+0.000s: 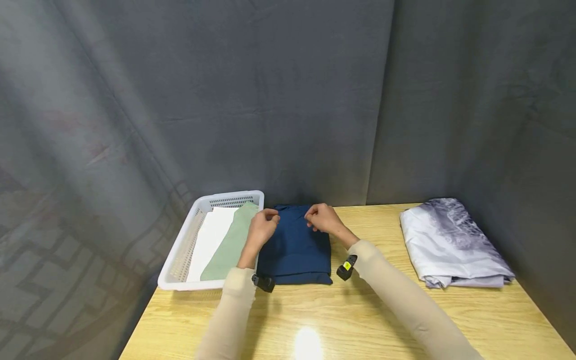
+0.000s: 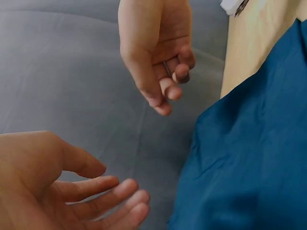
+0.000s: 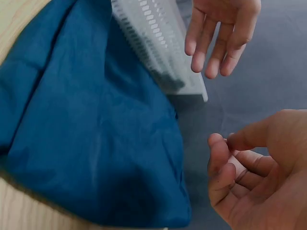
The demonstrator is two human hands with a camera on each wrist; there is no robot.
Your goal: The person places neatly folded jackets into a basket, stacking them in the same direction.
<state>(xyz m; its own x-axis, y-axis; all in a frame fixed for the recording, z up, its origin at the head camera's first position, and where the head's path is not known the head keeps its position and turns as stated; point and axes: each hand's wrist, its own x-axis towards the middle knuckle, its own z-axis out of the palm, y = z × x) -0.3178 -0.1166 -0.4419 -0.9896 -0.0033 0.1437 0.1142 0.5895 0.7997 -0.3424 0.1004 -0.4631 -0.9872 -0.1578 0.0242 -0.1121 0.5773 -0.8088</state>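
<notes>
A folded navy blue cloth (image 1: pixel 294 250) lies on the table, right beside a white plastic basket (image 1: pixel 177 250). Over the cloth's left side hovers my left hand (image 1: pixel 262 230), its fingers relaxed and nothing in them. My right hand (image 1: pixel 327 219) is above the far right part of the cloth, fingers loosely bent, thumb close to the index finger, holding nothing. In the left wrist view both hands are apart from the blue cloth (image 2: pixel 240 158). The right wrist view shows the cloth (image 3: pixel 91 124) with the basket's slotted wall (image 3: pixel 153 28) behind it.
Inside the basket are a white cloth (image 1: pixel 211 240) and a light green cloth (image 1: pixel 231 245). A folded white and grey patterned cloth (image 1: pixel 450 245) rests at the table's right. Grey curtains (image 1: pixel 279 100) hang behind the wooden table (image 1: pixel 360 320).
</notes>
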